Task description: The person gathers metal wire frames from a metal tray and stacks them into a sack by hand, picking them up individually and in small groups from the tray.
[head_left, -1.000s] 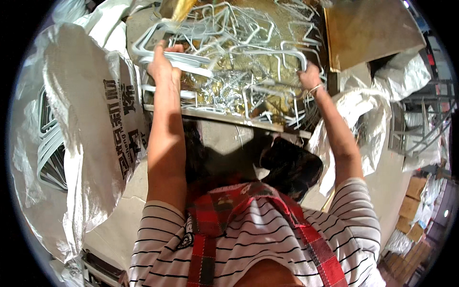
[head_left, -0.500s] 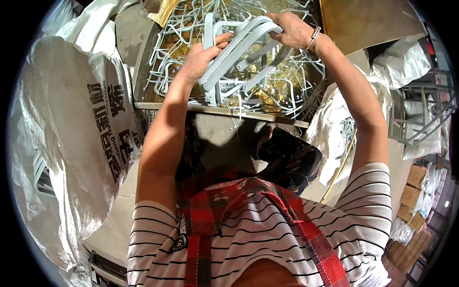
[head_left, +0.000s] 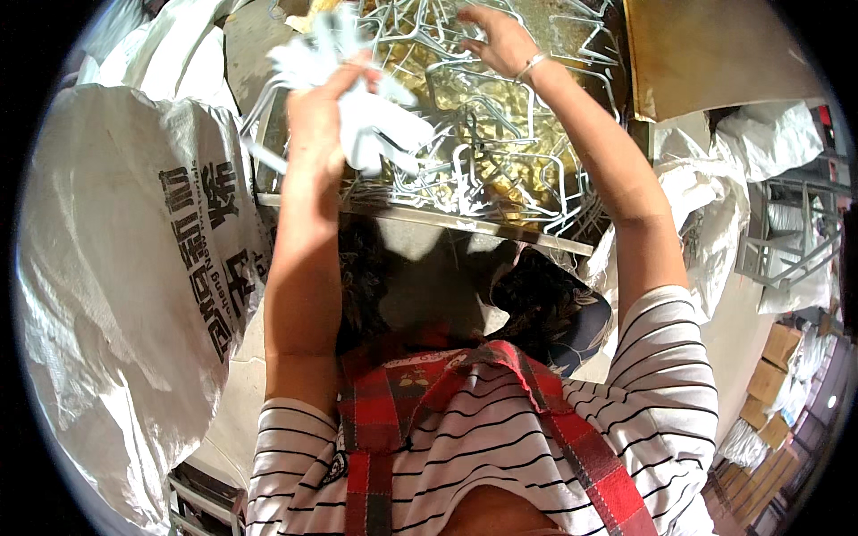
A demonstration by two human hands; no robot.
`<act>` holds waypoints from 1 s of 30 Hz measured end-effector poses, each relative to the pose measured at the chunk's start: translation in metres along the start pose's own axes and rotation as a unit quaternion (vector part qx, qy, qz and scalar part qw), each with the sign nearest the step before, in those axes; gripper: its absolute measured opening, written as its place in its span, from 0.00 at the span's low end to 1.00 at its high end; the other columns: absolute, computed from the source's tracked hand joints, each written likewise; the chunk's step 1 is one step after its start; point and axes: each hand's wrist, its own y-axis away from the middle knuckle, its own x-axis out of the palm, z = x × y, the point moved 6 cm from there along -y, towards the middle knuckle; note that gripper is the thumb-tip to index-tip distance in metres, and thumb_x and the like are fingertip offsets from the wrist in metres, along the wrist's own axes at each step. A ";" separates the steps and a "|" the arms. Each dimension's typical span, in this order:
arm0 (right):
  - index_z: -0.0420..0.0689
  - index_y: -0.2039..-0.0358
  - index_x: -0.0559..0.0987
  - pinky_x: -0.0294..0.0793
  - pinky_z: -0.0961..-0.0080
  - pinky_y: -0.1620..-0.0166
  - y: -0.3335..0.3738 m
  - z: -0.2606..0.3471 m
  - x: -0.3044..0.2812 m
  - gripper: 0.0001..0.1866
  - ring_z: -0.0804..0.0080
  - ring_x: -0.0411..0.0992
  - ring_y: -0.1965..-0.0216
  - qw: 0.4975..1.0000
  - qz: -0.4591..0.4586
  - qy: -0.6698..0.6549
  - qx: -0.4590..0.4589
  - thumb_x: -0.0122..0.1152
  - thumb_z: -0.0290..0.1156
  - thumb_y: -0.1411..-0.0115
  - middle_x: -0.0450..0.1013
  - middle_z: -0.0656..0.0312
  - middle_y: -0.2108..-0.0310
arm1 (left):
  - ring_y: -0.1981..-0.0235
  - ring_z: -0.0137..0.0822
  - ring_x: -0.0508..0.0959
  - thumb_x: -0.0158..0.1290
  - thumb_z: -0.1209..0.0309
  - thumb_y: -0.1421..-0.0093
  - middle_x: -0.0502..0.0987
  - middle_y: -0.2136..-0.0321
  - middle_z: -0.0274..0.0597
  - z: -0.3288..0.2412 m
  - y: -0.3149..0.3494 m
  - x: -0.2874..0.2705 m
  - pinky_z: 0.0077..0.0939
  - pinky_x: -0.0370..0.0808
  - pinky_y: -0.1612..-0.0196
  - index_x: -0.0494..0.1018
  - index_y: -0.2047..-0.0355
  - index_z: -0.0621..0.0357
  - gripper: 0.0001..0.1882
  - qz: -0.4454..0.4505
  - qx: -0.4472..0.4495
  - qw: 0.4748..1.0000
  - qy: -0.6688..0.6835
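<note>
My left hand (head_left: pixel 313 123) is closed around a bunch of light grey handle-shaped pieces (head_left: pixel 386 132), smeared by motion, above the left part of a shallow metal tray (head_left: pixel 429 219). My right hand (head_left: pixel 500 43) holds nothing; its fingers are apart over the far middle of the tray. Under both hands lie many bent, light grey U-shaped pieces (head_left: pixel 483 107), tangled together over a wet-looking, yellowish bottom. The exact kind of the pieces cannot be made out.
A large white woven sack (head_left: pixel 116 268) with dark print stands at my left. Beyond the tray's right side leans a brown board (head_left: pixel 715 54), with white sacks (head_left: pixel 706 192) below it. Cardboard boxes (head_left: pixel 769 380) are stacked at the far right.
My left hand has swung left with the bunch of grey pieces. The right hand has let go of them and moved slightly left, its fingers now apart.
</note>
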 end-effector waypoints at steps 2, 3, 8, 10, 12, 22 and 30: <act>0.44 0.64 0.73 0.71 0.64 0.65 0.029 -0.050 0.065 0.13 0.55 0.72 0.70 0.981 0.167 0.003 0.097 0.53 0.27 0.52 0.73 0.50 0.74 | 0.74 0.29 0.68 0.46 0.78 0.45 0.72 0.69 0.41 0.001 -0.022 -0.016 0.24 0.69 0.68 0.64 0.54 0.65 0.17 0.121 -0.028 0.954 0.272; 0.45 0.64 0.73 0.71 0.64 0.64 0.038 -0.038 0.097 0.12 0.55 0.72 0.69 0.961 0.267 0.029 0.060 0.51 0.27 0.51 0.73 0.51 0.72 | 0.75 0.29 0.67 0.47 0.77 0.45 0.71 0.71 0.40 -0.006 -0.019 -0.023 0.24 0.69 0.69 0.65 0.57 0.67 0.14 0.091 0.013 0.954 0.285; 0.48 0.57 0.73 0.66 0.59 0.54 0.103 -0.019 0.207 0.15 0.60 0.67 0.54 0.879 0.466 0.092 0.037 0.43 0.29 0.44 0.71 0.58 0.58 | 0.77 0.28 0.64 0.48 0.74 0.44 0.67 0.74 0.39 -0.008 -0.026 -0.037 0.25 0.67 0.71 0.65 0.57 0.64 0.14 0.066 0.042 0.954 0.290; 0.50 0.60 0.74 0.58 0.58 0.49 0.112 -0.013 0.209 0.13 0.66 0.58 0.46 0.870 0.479 0.119 -0.027 0.45 0.31 0.46 0.70 0.65 0.56 | 0.80 0.26 0.62 0.50 0.73 0.44 0.64 0.78 0.34 -0.009 -0.025 -0.040 0.23 0.64 0.75 0.63 0.52 0.58 0.18 0.040 0.060 0.969 0.236; 0.50 0.68 0.78 0.57 0.59 0.51 0.119 -0.022 0.205 0.10 0.70 0.59 0.47 0.838 0.512 0.179 -0.060 0.47 0.31 0.47 0.72 0.68 0.61 | 0.84 0.25 0.59 0.51 0.72 0.45 0.62 0.83 0.33 -0.014 -0.022 -0.038 0.21 0.62 0.78 0.65 0.55 0.64 0.17 -0.028 0.095 0.991 0.092; 0.44 0.67 0.71 0.72 0.63 0.65 0.080 -0.046 0.060 0.09 0.55 0.72 0.67 0.910 0.368 0.161 0.104 0.48 0.33 0.47 0.72 0.52 0.70 | 0.87 0.24 0.59 0.53 0.77 0.49 0.61 0.87 0.32 -0.007 -0.016 -0.050 0.19 0.60 0.81 0.68 0.65 0.72 0.12 -0.074 0.047 0.995 0.042; 0.40 0.70 0.73 0.68 0.58 0.63 0.045 -0.066 0.004 0.16 0.47 0.70 0.67 0.955 0.139 0.078 0.249 0.53 0.42 0.47 0.71 0.45 0.73 | 0.79 0.28 0.70 0.52 0.75 0.49 0.73 0.75 0.45 0.001 -0.003 -0.021 0.19 0.67 0.78 0.72 0.68 0.73 0.11 0.081 0.193 0.977 -0.041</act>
